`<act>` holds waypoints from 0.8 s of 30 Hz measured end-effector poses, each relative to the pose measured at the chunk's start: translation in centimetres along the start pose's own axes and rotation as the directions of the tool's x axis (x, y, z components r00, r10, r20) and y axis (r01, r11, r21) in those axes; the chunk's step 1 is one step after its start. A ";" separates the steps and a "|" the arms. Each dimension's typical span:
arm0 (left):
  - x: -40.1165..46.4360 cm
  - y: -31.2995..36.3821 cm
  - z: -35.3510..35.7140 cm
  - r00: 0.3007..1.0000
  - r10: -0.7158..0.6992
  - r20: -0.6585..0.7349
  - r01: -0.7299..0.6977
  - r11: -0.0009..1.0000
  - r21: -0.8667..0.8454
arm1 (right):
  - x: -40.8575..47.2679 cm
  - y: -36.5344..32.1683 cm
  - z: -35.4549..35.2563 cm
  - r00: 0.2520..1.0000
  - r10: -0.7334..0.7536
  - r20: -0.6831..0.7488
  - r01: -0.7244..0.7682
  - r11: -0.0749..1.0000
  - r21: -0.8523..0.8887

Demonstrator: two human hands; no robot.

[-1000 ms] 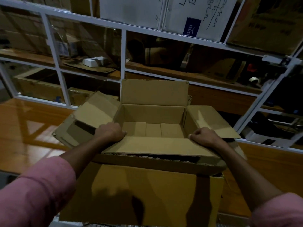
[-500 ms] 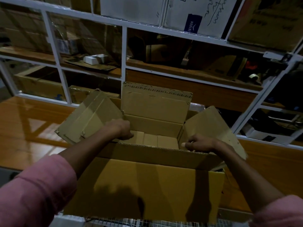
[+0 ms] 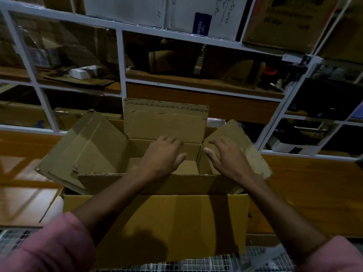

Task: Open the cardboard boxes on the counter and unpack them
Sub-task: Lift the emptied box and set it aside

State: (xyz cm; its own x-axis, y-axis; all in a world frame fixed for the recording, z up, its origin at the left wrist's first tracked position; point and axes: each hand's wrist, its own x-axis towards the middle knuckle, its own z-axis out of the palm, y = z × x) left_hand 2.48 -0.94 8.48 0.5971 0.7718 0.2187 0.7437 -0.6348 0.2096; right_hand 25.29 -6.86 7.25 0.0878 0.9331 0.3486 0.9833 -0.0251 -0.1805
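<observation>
A brown cardboard box point(image 3: 157, 222) stands on the wooden counter point(image 3: 304, 193) right in front of me, all of its top flaps folded open. Smaller brown boxes point(image 3: 186, 167) lie packed inside, mostly hidden by my hands. My left hand point(image 3: 161, 156) reaches over the near flap into the box's middle, fingers spread and empty. My right hand point(image 3: 227, 158) hovers by the right flap point(image 3: 251, 152), fingers apart, holding nothing.
A white-framed glass partition point(image 3: 120, 61) rises just behind the box, with shelves of cartons and a small white box point(image 3: 79, 73) beyond it. Large cartons point(image 3: 206, 14) sit on top. A wire mesh surface point(image 3: 196, 266) lies below the counter's near edge.
Both hands have let go of the near flap and moved forward into the open box. The side flaps have swung further up and outward.
</observation>
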 end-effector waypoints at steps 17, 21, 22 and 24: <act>6.8 25.9 8.8 0.885 0.441 -0.149 -0.438 0.897 0.056 | -13.4 19.7 -6.5 0.892 0.345 -0.292 -0.381 0.922 -0.074; 8.5 34.5 11.9 0.864 0.498 -0.068 -0.494 0.866 0.071 | -18.9 27.6 -8.6 0.834 0.468 -0.292 -0.505 0.861 -0.060; 8.8 36.5 12.8 0.858 0.512 -0.049 -0.508 0.858 0.073 | -20.3 29.5 -9.0 0.821 0.493 -0.288 -0.528 0.848 -0.053; 9.5 40.6 14.7 0.841 0.540 -0.011 -0.538 0.840 0.069 | -23.2 33.3 -9.9 0.791 0.542 -0.284 -0.574 0.818 -0.037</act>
State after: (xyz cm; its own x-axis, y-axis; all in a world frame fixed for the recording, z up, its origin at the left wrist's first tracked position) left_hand 42.73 -18.81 5.03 0.9010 0.3059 0.3076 0.3239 -0.9461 -0.0078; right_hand 57.54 -32.92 2.24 0.6479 0.6223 0.4393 0.7597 -0.5696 -0.3135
